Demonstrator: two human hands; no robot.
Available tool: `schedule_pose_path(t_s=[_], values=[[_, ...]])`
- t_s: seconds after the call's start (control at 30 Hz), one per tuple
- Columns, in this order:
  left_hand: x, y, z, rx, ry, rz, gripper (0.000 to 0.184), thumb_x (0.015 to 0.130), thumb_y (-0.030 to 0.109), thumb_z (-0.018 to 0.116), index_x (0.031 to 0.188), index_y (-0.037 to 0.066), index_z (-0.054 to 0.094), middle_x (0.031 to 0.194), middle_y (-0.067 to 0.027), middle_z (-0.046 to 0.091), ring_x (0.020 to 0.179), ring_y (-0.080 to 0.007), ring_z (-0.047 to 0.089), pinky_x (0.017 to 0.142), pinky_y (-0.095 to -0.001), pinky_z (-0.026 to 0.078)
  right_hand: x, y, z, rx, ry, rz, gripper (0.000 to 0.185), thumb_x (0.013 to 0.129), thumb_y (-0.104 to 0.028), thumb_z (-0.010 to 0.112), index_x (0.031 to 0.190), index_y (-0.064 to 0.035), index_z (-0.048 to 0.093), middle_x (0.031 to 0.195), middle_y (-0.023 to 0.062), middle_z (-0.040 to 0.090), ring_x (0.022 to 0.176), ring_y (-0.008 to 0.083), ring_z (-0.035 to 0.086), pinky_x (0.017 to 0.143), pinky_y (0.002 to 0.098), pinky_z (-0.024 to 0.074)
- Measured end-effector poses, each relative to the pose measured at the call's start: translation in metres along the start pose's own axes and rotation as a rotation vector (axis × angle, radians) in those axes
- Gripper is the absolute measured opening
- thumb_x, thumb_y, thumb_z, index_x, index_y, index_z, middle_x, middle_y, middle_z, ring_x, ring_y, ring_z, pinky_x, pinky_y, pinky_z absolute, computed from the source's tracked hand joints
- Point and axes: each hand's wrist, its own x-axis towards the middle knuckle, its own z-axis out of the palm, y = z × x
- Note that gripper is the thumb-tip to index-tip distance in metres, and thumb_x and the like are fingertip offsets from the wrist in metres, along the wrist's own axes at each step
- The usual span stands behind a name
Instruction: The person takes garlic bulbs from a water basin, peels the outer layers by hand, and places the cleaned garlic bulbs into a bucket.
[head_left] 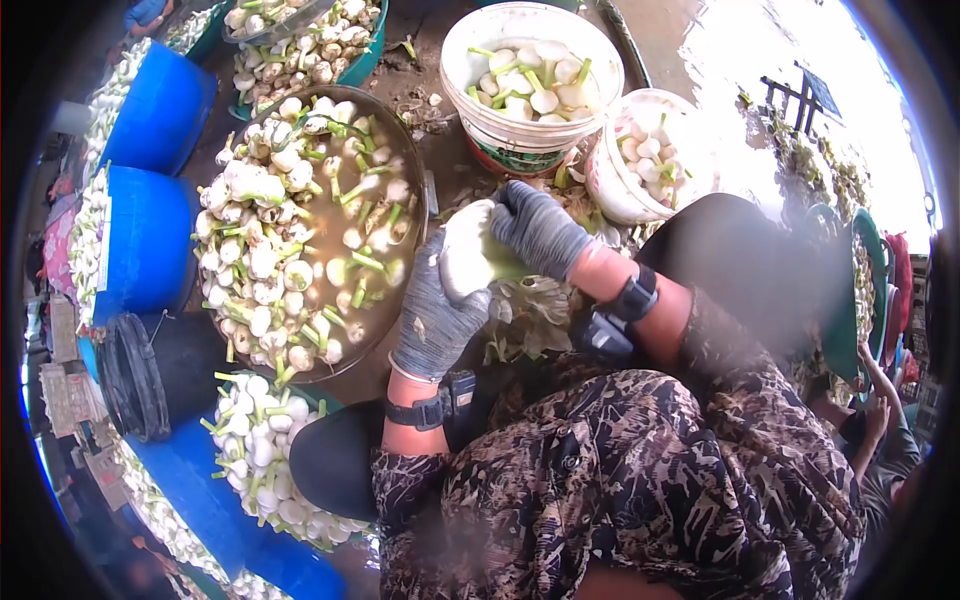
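Both my hands wear grey gloves and meet over one large white garlic bulb [465, 250] with a green stem. My left hand [438, 310] is wrapped round the bulb from below and the left. Closed fingers of my right hand [540, 228] press against its upper right edge; whether they pinch a piece of skin is hidden. Left of my hands is a wide round basin [418, 165] of muddy water with many garlic bulbs [265, 235] in it. Peeled garlic skins and leaves [530, 315] lie below my hands.
Ahead stand a large white bucket [475, 105] and a smaller white bucket [610, 200], both holding peeled bulbs. Blue tubs [150, 225] and a black bucket [140, 375] line the left. Trimmed garlic [265, 450] is heaped by my left knee. Another person's arm [875, 400] shows at far right.
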Motion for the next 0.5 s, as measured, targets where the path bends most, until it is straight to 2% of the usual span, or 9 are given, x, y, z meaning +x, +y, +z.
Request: schedule_pose_path(t_s=[0.07, 0.1, 0.2, 0.23, 0.27, 0.33, 0.37, 0.47, 0.5], values=[[-0.001, 0.0, 0.0, -0.007, 0.102, 0.173, 0.059, 0.084, 0.022, 0.067, 0.134, 0.002, 0.044, 0.132, -0.0137, 0.053, 0.124, -0.0241, 0.051, 0.105, -0.0351, 0.04, 0.015, 0.007, -0.016, 0.082, -0.205, 0.195, 0.019, 0.091, -0.018, 0.056, 0.092, -0.0003, 0.06, 0.081, 0.0224, 0.064, 0.073, 0.0358, 0.06, 0.07, 0.0399, 0.0498], [-0.003, -0.003, -0.002, -0.007, 0.103, 0.176, 0.059, 0.084, 0.022, 0.067, 0.134, 0.002, 0.044, 0.132, -0.0137, 0.053, 0.124, -0.0241, 0.051, 0.105, -0.0351, 0.04, 0.016, 0.009, -0.021, 0.002, -0.268, 0.19, 0.02, 0.09, -0.019, 0.056, 0.092, -0.0001, 0.06, 0.082, 0.0224, 0.065, 0.074, 0.037, 0.061, 0.071, 0.041, 0.0498], [-0.009, -0.013, -0.008, -1.247, -0.097, -0.124, 0.064, 0.085, 0.033, 0.065, 0.137, 0.004, 0.042, 0.133, -0.0188, 0.05, 0.106, -0.0354, 0.059, 0.084, -0.0446, 0.054, 0.007, 0.023, -0.009, -0.309, -0.254, 0.117, 0.023, 0.085, -0.023, 0.06, 0.093, -0.0005, 0.06, 0.085, 0.0231, 0.065, 0.081, 0.0399, 0.063, 0.073, 0.0445, 0.0502], [-0.009, -0.004, -0.008, -1.34, 0.072, -0.195, 0.059, 0.087, 0.034, 0.063, 0.135, 0.004, 0.045, 0.129, -0.0211, 0.052, 0.093, -0.037, 0.061, 0.067, -0.0416, 0.056, 0.001, 0.013, -0.008, -0.471, -0.312, 0.145, 0.027, 0.082, -0.024, 0.063, 0.096, -0.0005, 0.061, 0.087, 0.0241, 0.066, 0.088, 0.0416, 0.063, 0.076, 0.0466, 0.0508], [-0.007, 0.0, -0.014, -1.466, 0.146, -0.255, 0.052, 0.092, 0.034, 0.057, 0.132, 0.002, 0.047, 0.123, -0.0207, 0.056, 0.089, -0.0321, 0.062, 0.06, -0.0362, 0.056, -0.004, 0.013, -0.006, -0.581, -0.444, 0.21, 0.03, 0.081, -0.024, 0.064, 0.098, -0.0009, 0.061, 0.094, 0.0231, 0.067, 0.093, 0.0409, 0.064, 0.079, 0.0463, 0.0511], [-0.005, -0.011, -0.021, -1.415, 0.32, -0.195, 0.046, 0.096, 0.035, 0.052, 0.13, 0.004, 0.048, 0.117, -0.019, 0.059, 0.083, -0.0266, 0.062, 0.056, -0.0345, 0.055, -0.019, 0.009, -0.007, -0.664, -0.496, 0.092, 0.039, 0.081, -0.027, 0.072, 0.11, -0.0038, 0.06, 0.088, 0.0138, 0.067, 0.082, 0.0319, 0.066, 0.076, 0.0403, 0.0524], [-0.002, -0.013, -0.023, -1.13, 0.356, -0.192, 0.044, 0.094, 0.035, 0.052, 0.125, 0.002, 0.051, 0.11, -0.0116, 0.06, 0.078, -0.0177, 0.062, 0.055, -0.0292, 0.052, -0.022, -0.004, -0.005, -0.672, -0.505, 0.072, 0.039, 0.081, -0.027, 0.072, 0.11, -0.0038, 0.06, 0.088, 0.0138, 0.067, 0.082, 0.0319, 0.066, 0.076, 0.0403, 0.0524], [0.0, -0.009, -0.001, -0.817, 0.492, -0.249, 0.038, 0.091, 0.027, 0.06, 0.119, 0.002, 0.055, 0.1, -0.0088, 0.06, 0.076, -0.0128, 0.061, 0.059, -0.0257, 0.051, -0.019, -0.046, -0.005, -0.166, -0.268, -0.061, 0.041, 0.083, -0.024, 0.074, 0.116, -0.0043, 0.059, 0.094, 0.0088, 0.068, 0.086, 0.0211, 0.065, 0.079, 0.0336, 0.052], [0.003, -0.005, 0.002, -0.641, 0.317, -0.338, 0.04, 0.09, 0.025, 0.061, 0.122, 0.002, 0.053, 0.101, -0.0093, 0.061, 0.079, -0.0142, 0.062, 0.065, -0.0275, 0.052, -0.015, -0.059, -0.004, 0.024, -0.247, -0.08, 0.036, 0.085, -0.021, 0.073, 0.114, -0.0043, 0.06, 0.094, 0.0071, 0.067, 0.087, 0.017, 0.063, 0.078, 0.0316, 0.0514]])
